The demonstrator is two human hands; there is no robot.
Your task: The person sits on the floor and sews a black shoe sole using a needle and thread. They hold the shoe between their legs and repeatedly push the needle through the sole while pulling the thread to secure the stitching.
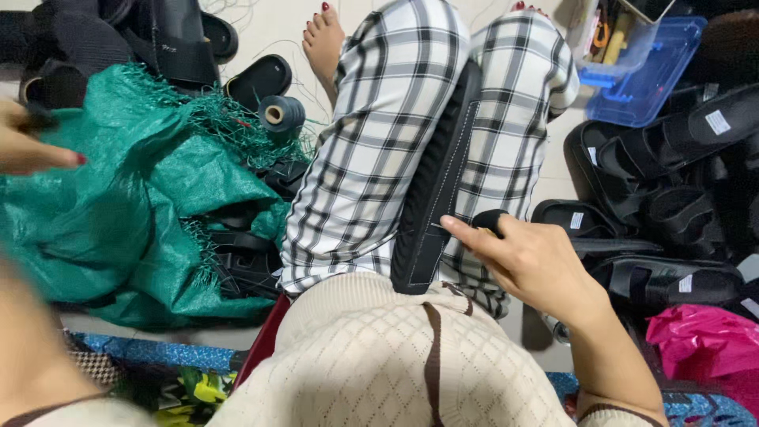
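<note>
So there's a black sandal sole clamped between the knees in those checked trousers, standing on its edge with a line of pale stitching showing down the side. Its long axis runs up and away from the body, near end down by the cream sweater, far end pointing toward the feet, leaning slightly right. The right hand rests at the lower part of it, fingers loosely curled with the index stretched out touching the stitched edge; I can't tell whether it pinches a needle. The left hand is off to the side above the green woven sack, blurred, seemingly closed around something dark. The sole looks light, rubbery and bendy rather than fragile, probably grippy, so I'd hold it by the thick rim near the middle. A spool of thread sits on the floor beyond the sack.
</note>
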